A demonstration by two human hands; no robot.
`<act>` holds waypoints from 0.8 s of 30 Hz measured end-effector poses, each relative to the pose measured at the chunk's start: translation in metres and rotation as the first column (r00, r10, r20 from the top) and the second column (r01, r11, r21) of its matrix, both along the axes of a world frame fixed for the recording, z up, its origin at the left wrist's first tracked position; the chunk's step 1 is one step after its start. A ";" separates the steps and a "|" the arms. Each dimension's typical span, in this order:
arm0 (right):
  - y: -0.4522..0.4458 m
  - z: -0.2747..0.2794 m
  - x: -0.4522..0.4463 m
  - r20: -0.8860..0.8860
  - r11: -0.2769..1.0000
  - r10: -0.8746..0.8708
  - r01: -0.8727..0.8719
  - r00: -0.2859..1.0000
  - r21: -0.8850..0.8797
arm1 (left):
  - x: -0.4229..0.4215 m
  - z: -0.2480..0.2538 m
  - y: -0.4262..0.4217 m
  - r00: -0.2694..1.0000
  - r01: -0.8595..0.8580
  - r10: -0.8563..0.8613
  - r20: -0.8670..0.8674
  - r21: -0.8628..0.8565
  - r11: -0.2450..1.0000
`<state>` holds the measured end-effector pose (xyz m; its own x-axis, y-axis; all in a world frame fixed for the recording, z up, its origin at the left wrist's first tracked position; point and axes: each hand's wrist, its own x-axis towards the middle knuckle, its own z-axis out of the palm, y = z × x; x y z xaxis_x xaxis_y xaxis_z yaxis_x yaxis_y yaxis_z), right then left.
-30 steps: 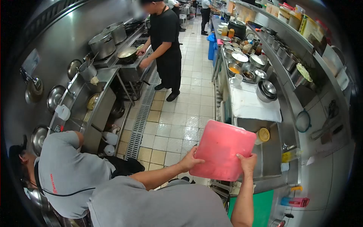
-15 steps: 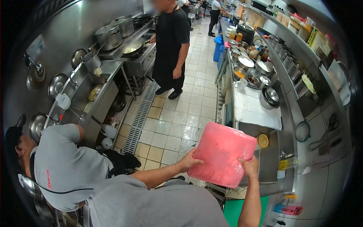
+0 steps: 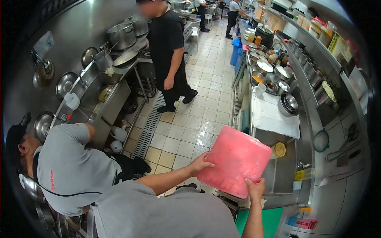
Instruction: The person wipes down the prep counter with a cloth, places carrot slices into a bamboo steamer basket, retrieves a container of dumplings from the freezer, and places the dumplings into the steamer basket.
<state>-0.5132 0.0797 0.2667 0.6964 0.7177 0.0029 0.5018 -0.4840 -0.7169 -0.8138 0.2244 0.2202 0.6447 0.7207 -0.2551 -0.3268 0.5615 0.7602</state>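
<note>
A pink rectangular plastic container with rounded corners is held up in front of me, tilted, its broad face toward the camera. My left hand grips its left edge, thumb on the near face and fingers behind. On the lower right edge, my right hand is closed in the same way. Whether the container holds anything cannot be made out. Beyond its right side lies a steel sink, where a yellow-topped tub stands.
A person in grey bends at the left sink. Another in black stands in the tiled aisle, near a pan. Stacked bowls sit on a white cloth. A green surface lies beside my right arm.
The person in black has stepped nearer the left sink, and the pan has moved from the stove toward that counter. My hands still hold the pink container, nearly unmoved.
</note>
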 end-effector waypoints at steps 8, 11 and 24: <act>0.028 -0.015 0.016 -0.208 0.998 0.067 -0.067 0.976 0.007 | 0.010 -0.007 0.002 0.996 -0.079 0.083 -0.045 0.073 0.994; 0.045 0.019 0.020 -0.175 0.987 0.095 -0.115 0.980 -0.113 | 0.012 -0.005 0.016 0.998 -0.055 0.055 0.035 0.015 0.998; -0.005 0.038 -0.048 -0.678 0.709 0.559 0.148 0.476 0.689 | -0.009 0.092 0.081 0.960 0.184 -0.106 -0.258 0.299 0.936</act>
